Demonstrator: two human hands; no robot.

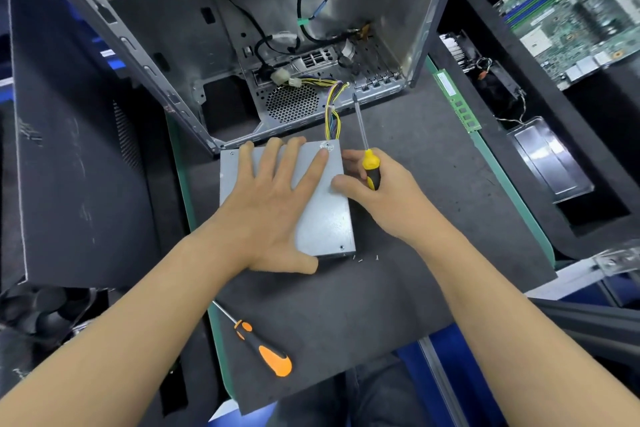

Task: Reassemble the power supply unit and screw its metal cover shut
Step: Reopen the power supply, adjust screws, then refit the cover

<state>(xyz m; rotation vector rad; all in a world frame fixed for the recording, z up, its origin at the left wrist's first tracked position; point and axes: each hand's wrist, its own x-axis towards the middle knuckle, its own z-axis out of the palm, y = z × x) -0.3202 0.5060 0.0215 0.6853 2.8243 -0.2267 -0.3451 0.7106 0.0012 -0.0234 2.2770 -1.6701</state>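
Power supply unit (322, 215) lies pinned under the flat, spread left hand (273, 204), steadying its cover; right hand (377, 187) fingers grip a yellow screwdriver (367, 156), ready.

Open mat (398, 288) in front of & right of PSU (325, 218). Loose screws (360, 258) just off its near right corner. Open PC case (294, 55) blocks the far side, cable bundle (332, 107) running into it. Spare screwdriver (259, 345) lies near-left. Black side panel (79, 149) walls the left.
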